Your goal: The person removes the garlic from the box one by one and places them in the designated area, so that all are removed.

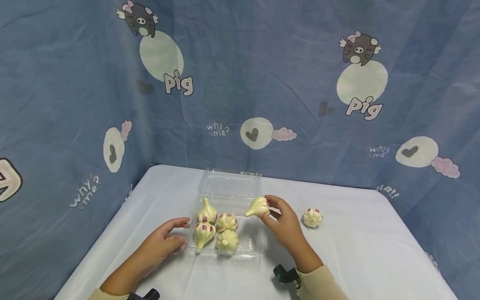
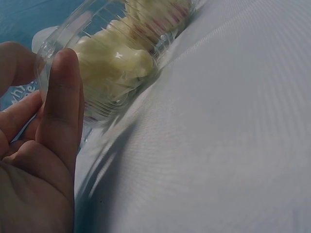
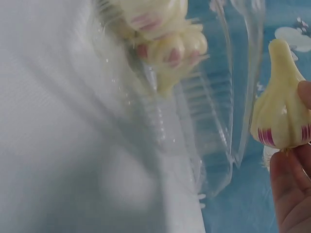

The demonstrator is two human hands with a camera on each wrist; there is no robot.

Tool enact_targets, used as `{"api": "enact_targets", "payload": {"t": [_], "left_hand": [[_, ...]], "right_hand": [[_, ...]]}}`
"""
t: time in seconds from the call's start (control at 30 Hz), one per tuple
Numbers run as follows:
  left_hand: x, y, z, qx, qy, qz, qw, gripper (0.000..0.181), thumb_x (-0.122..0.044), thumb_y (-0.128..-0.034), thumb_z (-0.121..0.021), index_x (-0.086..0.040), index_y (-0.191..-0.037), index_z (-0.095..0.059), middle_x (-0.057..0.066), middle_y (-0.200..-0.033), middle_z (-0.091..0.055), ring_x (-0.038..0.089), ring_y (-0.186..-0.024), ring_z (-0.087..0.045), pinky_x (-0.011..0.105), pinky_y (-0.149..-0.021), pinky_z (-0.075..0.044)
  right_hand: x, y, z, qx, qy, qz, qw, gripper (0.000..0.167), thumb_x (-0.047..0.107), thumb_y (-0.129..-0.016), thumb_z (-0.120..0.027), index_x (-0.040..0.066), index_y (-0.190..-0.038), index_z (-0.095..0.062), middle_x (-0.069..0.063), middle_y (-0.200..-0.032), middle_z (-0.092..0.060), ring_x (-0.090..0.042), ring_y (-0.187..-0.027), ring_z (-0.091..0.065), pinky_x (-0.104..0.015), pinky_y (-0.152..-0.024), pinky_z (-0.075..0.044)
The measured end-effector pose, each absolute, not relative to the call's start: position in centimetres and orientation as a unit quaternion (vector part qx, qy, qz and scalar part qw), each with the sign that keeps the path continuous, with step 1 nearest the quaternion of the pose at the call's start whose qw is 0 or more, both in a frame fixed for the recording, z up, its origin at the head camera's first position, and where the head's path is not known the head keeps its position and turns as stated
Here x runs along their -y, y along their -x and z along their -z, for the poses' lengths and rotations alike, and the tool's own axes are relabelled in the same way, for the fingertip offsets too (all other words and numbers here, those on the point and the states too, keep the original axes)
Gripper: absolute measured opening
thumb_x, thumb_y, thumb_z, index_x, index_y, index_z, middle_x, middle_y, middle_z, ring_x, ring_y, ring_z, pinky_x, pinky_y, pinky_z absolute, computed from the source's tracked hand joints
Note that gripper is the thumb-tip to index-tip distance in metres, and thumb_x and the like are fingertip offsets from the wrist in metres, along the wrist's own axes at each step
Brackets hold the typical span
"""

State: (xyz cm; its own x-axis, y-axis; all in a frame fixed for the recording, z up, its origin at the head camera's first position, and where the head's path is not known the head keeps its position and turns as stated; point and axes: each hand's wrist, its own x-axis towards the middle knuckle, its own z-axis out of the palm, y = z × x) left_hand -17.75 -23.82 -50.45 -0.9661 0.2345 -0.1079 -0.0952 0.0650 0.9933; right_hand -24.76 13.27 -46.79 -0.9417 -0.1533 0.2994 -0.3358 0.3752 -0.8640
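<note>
My right hand (image 1: 283, 225) pinches a pale garlic bulb (image 1: 258, 207) with purple marks, above the right side of a clear plastic box (image 1: 247, 238). In the right wrist view, that bulb's stem points up and thumb and fingers hold its root end. My left hand (image 1: 157, 245) is at the left side of the box, thumb and fingers spread apart, fingertips at its rim. Several garlic bulbs (image 1: 227, 222) lie in the box's left and middle parts. Another garlic bulb (image 1: 312, 217) sits on the table, right of my right hand.
The hinged clear lid (image 1: 230, 184) lies folded back behind the box. A white cloth covers the table (image 1: 360, 250). Blue printed fabric (image 1: 300, 83) hangs behind it and along the sides.
</note>
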Motion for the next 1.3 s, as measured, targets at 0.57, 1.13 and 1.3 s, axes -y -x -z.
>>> {"api": "enact_targets", "payload": {"t": [0.57,1.13,1.3], "left_hand": [[23.9,17.4,50.5,-0.722,-0.039,-0.681,0.114,0.065,-0.011,-0.1005,-0.067,-0.004,-0.158,-0.038,0.02,-0.151,-0.038,0.009,-0.085,-0.062,0.028,-0.08,-0.057],[23.7,17.7,50.3,-0.719,-0.053,-0.683,0.119,0.067,-0.012,-0.1004,-0.068,-0.002,-0.158,-0.036,0.023,-0.154,-0.036,0.009,-0.086,-0.062,0.028,-0.081,-0.058],[23.8,17.8,50.3,-0.722,-0.05,-0.68,0.116,0.067,-0.012,-0.0999,-0.069,-0.002,-0.158,-0.037,0.022,-0.153,-0.037,0.009,-0.085,-0.062,0.028,-0.081,-0.058]], "right_hand": [[-14.8,24.8,47.5,0.811,-0.107,-0.566,0.097,0.054,0.011,-0.089,-0.084,0.007,-0.139,-0.063,-0.008,-0.134,-0.065,-0.025,-0.125,-0.061,-0.037,-0.104,-0.055],[-17.7,24.0,48.0,0.823,-0.061,-0.554,0.113,0.053,0.015,-0.091,-0.083,0.006,-0.139,-0.061,-0.011,-0.132,-0.065,-0.025,-0.126,-0.061,-0.036,-0.104,-0.055],[-18.1,23.9,47.8,0.822,-0.06,-0.553,0.121,0.055,0.015,-0.091,-0.083,0.005,-0.139,-0.061,-0.012,-0.135,-0.064,-0.026,-0.129,-0.061,-0.04,-0.106,-0.054]]}}
